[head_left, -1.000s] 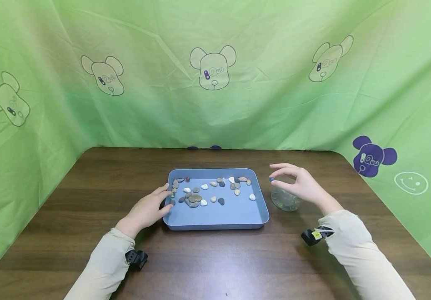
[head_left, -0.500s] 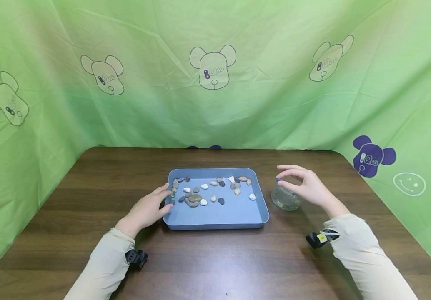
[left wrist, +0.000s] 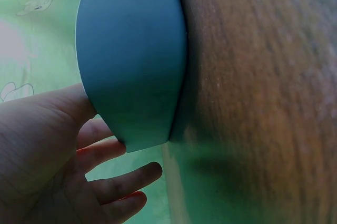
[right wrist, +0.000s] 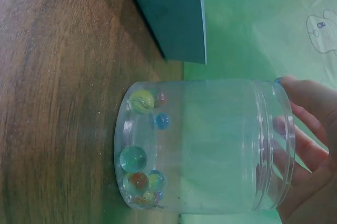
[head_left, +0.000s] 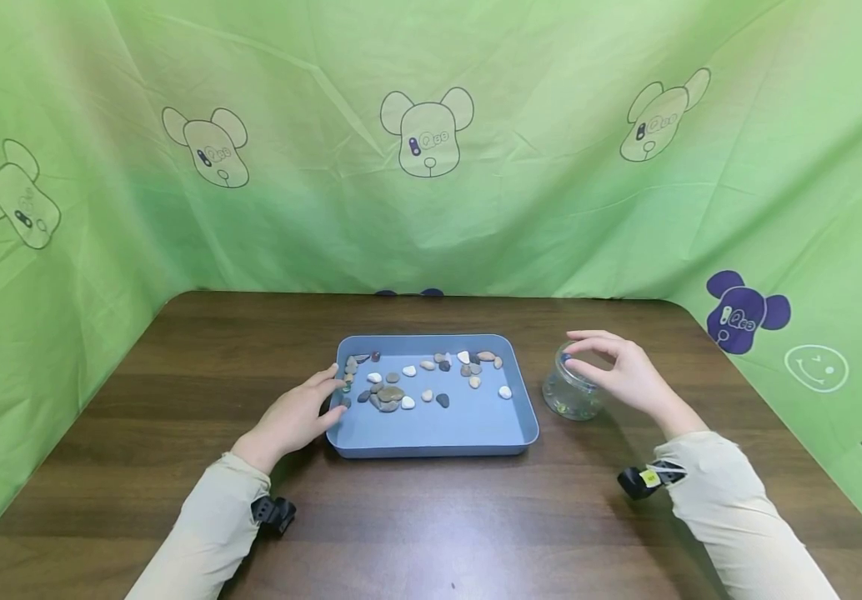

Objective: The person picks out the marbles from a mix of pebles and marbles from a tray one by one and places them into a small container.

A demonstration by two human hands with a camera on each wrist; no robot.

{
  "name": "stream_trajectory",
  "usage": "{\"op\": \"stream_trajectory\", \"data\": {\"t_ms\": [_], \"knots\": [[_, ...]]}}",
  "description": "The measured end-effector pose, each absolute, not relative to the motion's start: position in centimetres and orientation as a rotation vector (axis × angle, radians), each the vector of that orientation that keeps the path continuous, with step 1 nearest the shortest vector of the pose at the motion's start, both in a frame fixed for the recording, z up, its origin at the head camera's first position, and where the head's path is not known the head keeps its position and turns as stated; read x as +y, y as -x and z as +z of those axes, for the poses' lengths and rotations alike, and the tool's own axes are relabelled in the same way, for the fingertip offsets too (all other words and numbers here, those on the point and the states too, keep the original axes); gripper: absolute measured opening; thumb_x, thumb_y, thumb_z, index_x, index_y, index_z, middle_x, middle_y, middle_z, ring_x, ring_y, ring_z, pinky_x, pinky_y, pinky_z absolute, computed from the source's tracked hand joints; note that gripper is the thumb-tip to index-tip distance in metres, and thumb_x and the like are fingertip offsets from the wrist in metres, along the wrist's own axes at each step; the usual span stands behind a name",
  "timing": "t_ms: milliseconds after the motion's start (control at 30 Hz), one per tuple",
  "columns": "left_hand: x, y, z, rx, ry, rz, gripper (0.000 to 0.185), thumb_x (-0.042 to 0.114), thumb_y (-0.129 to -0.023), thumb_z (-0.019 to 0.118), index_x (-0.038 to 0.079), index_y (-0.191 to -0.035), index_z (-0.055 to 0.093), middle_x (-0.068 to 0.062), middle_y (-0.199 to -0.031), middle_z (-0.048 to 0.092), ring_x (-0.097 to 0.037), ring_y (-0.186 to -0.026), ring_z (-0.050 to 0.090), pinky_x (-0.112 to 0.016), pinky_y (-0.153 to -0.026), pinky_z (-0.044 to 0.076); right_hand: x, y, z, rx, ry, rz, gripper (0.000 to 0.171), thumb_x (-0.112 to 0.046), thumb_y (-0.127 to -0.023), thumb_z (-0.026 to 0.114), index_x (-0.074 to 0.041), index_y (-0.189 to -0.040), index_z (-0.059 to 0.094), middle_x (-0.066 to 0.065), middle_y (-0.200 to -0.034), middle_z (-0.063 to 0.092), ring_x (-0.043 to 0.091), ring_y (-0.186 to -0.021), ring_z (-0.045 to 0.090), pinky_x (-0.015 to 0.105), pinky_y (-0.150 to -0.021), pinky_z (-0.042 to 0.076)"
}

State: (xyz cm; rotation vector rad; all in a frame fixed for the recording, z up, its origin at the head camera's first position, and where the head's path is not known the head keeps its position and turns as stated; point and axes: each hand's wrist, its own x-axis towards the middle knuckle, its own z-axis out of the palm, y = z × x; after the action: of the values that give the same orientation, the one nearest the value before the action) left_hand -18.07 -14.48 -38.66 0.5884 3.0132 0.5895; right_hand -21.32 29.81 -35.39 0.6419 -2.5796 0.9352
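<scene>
My right hand pinches a small blue marble between thumb and fingertips at the mouth of a clear jar. Several glass marbles, one of them yellow, lie at the jar's bottom in the right wrist view. Only a sliver of the held marble shows there, past the rim. My left hand rests at the left rim of a blue tray, fingers spread and reaching over it. In the left wrist view the tray wall hides the thumb tip and some fingertips.
Grey, white and tan pebbles, among them a large flat stone, are scattered in the tray. A dark red marble lies near its back left corner. A wooden table bears everything, with a green printed cloth behind.
My right hand has moved right with the blue marble, from beside the jar to its mouth. The left hand and the tray have stayed in place.
</scene>
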Motion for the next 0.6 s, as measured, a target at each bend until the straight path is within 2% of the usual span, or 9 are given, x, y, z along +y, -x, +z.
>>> {"op": "stream_trajectory", "data": {"t_ms": [133, 367, 500, 600], "knots": [[-14.51, 18.05, -38.62, 3.012, -0.588, 0.593, 0.045, 0.025, -0.091, 0.057, 0.001, -0.129, 0.053, -0.018, -0.148, 0.037, -0.034, -0.129, 0.047, -0.047, -0.101, 0.043, 29.97, 21.36, -35.4, -2.6, -0.62, 0.91, 0.013, -0.009, -0.082, 0.069, -0.006, -0.094, 0.07, 0.018, -0.117, 0.063, -0.026, -0.104, 0.038, -0.005, -0.09, 0.026], [-14.51, 18.0, -38.51, 3.015, -0.594, 0.6, 0.044, 0.025, -0.091, 0.058, 0.001, -0.128, 0.054, -0.018, -0.147, 0.037, -0.035, -0.128, 0.047, -0.047, -0.1, 0.044, 30.09, 21.4, -35.51, -2.649, -0.59, 0.873, 0.012, -0.012, -0.084, 0.068, -0.007, -0.095, 0.071, 0.018, -0.119, 0.063, -0.027, -0.103, 0.037, -0.005, -0.089, 0.025], [-14.52, 18.01, -38.57, 3.013, -0.588, 0.599, 0.044, 0.025, -0.091, 0.057, 0.001, -0.129, 0.054, -0.018, -0.148, 0.037, -0.034, -0.128, 0.047, -0.047, -0.1, 0.044, 29.98, 21.29, -35.44, -2.672, -0.581, 0.834, 0.013, -0.014, -0.084, 0.068, -0.009, -0.095, 0.072, 0.016, -0.119, 0.063, -0.008, -0.107, 0.05, 0.002, -0.088, 0.03], [-14.53, 18.0, -38.59, 3.013, -0.585, 0.603, 0.044, 0.025, -0.091, 0.057, 0.001, -0.129, 0.054, -0.018, -0.148, 0.037, -0.034, -0.129, 0.047, -0.048, -0.1, 0.044, 29.89, 21.15, -35.35, -2.672, -0.589, 0.827, 0.013, -0.013, -0.084, 0.067, -0.01, -0.095, 0.072, 0.016, -0.119, 0.064, 0.001, -0.108, 0.052, 0.004, -0.088, 0.031]]}}
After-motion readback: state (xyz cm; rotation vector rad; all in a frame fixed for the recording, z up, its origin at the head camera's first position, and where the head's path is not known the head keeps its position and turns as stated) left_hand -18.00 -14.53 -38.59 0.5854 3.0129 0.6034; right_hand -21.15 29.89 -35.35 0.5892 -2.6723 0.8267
